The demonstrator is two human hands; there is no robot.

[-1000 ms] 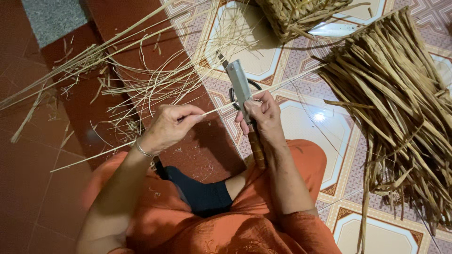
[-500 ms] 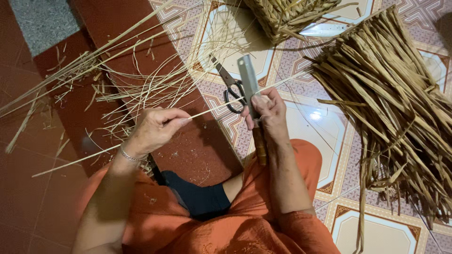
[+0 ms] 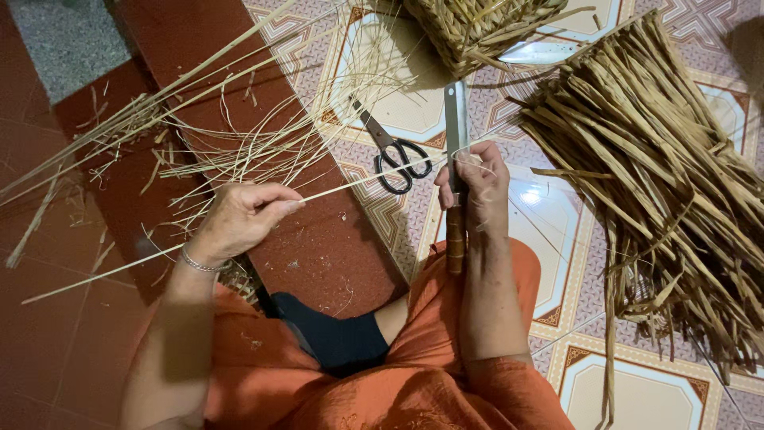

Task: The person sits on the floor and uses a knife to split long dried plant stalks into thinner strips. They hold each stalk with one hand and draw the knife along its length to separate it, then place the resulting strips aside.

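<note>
On the tiled floor (image 3: 557, 231) at right lies a big pile of flat dried strips (image 3: 668, 159), w/ a woven basket (image 3: 477, 28) at top edge. Loose thin straw (image 3: 239, 135) spreads over the red floor at left. Right hand (image 3: 476, 185) is closed round a knife (image 3: 455, 171), blade upright, wooden handle below the fist. Left hand (image 3: 243, 215) pinches a long thin reed (image 3: 350, 181) btwn thumb & fingers; reed runs across to the blade. Black-handled scissors (image 3: 394, 150) lie just beside the knife.
</note>
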